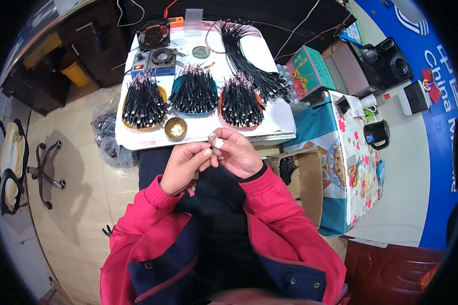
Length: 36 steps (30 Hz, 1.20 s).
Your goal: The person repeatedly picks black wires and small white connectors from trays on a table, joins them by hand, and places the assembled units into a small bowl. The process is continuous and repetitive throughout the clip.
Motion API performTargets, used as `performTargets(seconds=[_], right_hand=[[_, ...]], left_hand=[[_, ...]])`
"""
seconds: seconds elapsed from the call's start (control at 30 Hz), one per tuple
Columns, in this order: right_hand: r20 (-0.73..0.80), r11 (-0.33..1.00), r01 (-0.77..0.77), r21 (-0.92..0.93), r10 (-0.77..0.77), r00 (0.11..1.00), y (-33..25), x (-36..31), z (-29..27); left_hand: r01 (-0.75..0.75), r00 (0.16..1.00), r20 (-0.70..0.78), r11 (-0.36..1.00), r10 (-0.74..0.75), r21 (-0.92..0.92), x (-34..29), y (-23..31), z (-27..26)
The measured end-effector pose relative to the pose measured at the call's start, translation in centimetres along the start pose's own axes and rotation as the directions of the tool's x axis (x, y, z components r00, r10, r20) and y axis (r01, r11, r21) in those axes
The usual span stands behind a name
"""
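Observation:
My left hand (184, 163) and my right hand (240, 155) meet just off the front edge of the white table (275, 119), fingertips pinched together. A small white piece (219, 143) shows at my right fingers; whether it is held or wrapped round a finger I cannot tell. What my left fingers pinch is hidden. Close by on the table stands a small round tin (167, 133) with pale bits in it. Behind it are bundles of short black cables with pinkish wire ends, in a yellow bowl (164, 93), a blue bowl (216, 104) and an orange bowl (261, 114).
A bundle of long black cables (249, 68) lies at the table's back right. A blue device with a red switch (141, 66) and a fan (153, 35) stand back left. Right of me are an open cardboard box (310, 183) and a cloth-covered table (336, 152) with a black mug (376, 134).

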State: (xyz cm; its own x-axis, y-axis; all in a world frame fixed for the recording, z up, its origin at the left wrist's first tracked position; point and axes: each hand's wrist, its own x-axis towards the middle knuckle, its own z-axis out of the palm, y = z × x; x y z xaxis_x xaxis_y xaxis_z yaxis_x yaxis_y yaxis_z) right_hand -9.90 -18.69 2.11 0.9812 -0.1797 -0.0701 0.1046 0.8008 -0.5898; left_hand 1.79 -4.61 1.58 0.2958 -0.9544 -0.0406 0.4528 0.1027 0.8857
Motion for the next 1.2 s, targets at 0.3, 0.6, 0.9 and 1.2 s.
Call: performTargets(seconds=[0.3,0.6,0.9,1.2], right_hand=[[0.044,-0.240,-0.203,-0.949,-0.743,0.668,-10.3,3.6,-8.3],[-0.022,-0.398,-0.312,-0.863,-0.587,0.810,-12.0,5.9,-13.5],[-0.050,-0.659,-0.419,-0.625,-0.502,0.863,-13.5,5.8,-9.6],[-0.126,0.192,-0.023,-0.981,-0.544,0.829,-9.1,0.0,-1.5]], left_hand=[[-0.077,0.987,-0.129,0.991,0.091,0.111,0.5,-1.6,0.0],[-0.037,0.989,-0.143,0.999,0.031,-0.040,1.3,-2.0,-0.2],[-0.068,0.983,-0.174,0.997,0.062,-0.029,0.3,-1.3,0.4],[-0.224,0.929,-0.316,0.973,0.193,-0.064,1.6,-0.6,2.1]])
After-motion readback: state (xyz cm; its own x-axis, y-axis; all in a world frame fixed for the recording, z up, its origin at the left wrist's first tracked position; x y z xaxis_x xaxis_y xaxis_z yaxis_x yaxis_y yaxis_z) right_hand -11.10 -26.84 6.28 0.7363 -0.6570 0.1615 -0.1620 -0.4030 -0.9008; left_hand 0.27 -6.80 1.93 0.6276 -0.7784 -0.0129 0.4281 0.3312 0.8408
